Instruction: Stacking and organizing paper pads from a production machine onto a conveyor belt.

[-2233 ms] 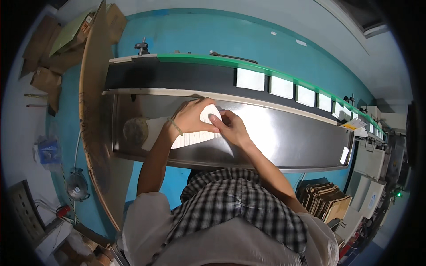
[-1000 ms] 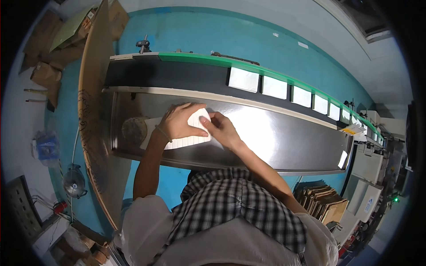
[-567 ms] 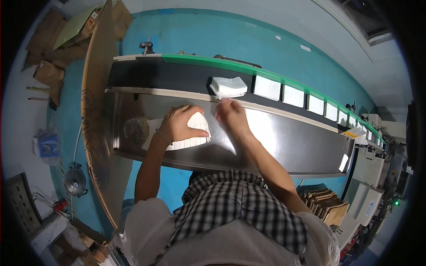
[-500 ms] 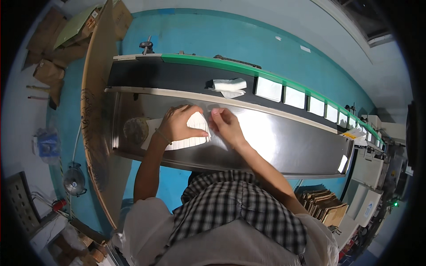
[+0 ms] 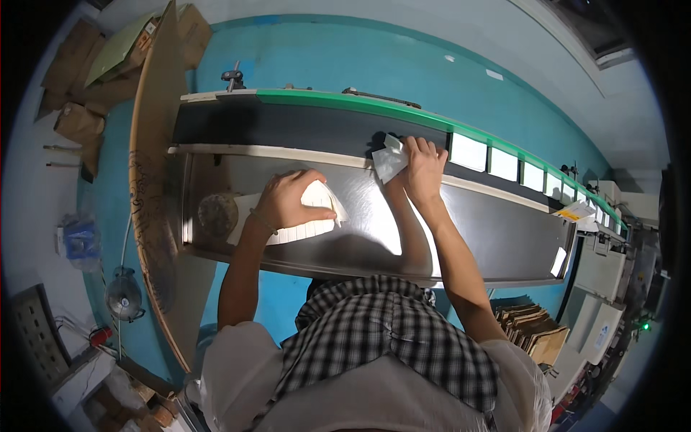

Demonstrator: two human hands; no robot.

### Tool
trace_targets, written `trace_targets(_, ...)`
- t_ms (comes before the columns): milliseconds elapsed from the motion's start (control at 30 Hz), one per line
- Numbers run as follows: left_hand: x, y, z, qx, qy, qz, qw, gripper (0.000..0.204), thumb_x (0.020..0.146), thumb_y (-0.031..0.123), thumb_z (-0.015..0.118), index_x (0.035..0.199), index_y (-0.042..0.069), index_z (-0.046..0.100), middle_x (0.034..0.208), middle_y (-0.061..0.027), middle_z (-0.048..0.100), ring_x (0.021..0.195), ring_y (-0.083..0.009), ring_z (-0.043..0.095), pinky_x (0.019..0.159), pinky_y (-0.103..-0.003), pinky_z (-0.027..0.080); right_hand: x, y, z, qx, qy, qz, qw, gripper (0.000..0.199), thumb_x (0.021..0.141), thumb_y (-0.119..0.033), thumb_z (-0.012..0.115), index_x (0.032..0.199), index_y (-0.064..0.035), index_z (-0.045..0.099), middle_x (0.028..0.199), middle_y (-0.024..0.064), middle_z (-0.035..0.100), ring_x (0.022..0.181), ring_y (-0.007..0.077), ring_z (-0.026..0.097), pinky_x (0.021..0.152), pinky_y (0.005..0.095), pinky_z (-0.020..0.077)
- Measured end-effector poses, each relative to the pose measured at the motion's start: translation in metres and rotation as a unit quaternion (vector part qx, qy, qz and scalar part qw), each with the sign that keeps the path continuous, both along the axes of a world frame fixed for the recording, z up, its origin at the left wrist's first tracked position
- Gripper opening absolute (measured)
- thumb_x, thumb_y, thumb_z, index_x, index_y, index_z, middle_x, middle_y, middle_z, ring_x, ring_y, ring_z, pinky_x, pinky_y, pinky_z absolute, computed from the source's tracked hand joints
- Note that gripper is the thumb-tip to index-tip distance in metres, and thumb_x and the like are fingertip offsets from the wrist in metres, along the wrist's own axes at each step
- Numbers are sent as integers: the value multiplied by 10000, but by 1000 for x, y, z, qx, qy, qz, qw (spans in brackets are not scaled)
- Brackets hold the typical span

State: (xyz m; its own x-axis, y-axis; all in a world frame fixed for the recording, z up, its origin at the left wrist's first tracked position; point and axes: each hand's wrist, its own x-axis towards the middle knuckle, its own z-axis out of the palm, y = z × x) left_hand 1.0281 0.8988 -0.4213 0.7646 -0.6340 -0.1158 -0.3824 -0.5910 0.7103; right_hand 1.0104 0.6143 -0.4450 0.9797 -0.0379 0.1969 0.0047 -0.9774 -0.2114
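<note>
My left hand (image 5: 291, 201) is closed around the front of a row of thin white folded sheets (image 5: 288, 234), packed upright like a fan on the steel tray. Its thumb presses on their near side and its fingers curl over the top. Farther right, my right hand (image 5: 426, 169) is at the near edge of the dark conveyor belt (image 5: 309, 129), fingers bent over a crumpled white sheet (image 5: 389, 160). That sheet sticks out to the left of the fingers, tilted over the pale rail (image 5: 338, 160). My right thumb is hidden.
Flat white squares (image 5: 468, 152) lie in a line on the belt toward the right, below a green guard strip (image 5: 345, 103). A round, clear-looking object (image 5: 217, 214) sits at the left of the steel tray (image 5: 497, 237). A tall cardboard panel (image 5: 152, 180) borders the left end.
My right hand has moved from beside the stacked sheets up and right to the belt, where it grips the crumpled sheet. The white squares have shifted right. My left hand stays put.
</note>
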Motion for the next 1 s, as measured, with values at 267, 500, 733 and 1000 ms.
trace_targets(267,6,-15,-25,78,-83,38,993,296,846,338,760,926,100,603,932,-60,661,900,-297,641,866,-401,417,-76,45,-8,20,156,134,978,648,739,-76,674,1362,-51,499,1367,172,470,1273,342,444,1040,540,329)
trace_targets(500,16,-24,-36,-50,-4,-4,999,213,814,86,687,1005,63,595,970,-117,670,893,-361,656,768,-503,496,-50,33,-23,281,43,-64,957,544,753,-84,805,1223,10,546,1161,184,562,1062,394,548,893,443,469)
trace_targets(733,28,-29,-54,126,18,-15,992,345,811,59,678,1148,60,604,943,-175,687,908,-394,678,789,-502,527,-46,61,-49,166,213,-6,963,755,655,-308,901,1251,-2,554,1155,163,533,1118,365,481,924,515,413)
trace_targets(1000,36,-29,-70,212,44,-55,975,357,771,45,684,1113,122,616,1096,-114,638,1037,-355,639,843,-504,508,-36,75,-55,250,335,-28,908,460,716,-159,830,1074,50,628,1131,251,631,1033,412,645,861,438,530)
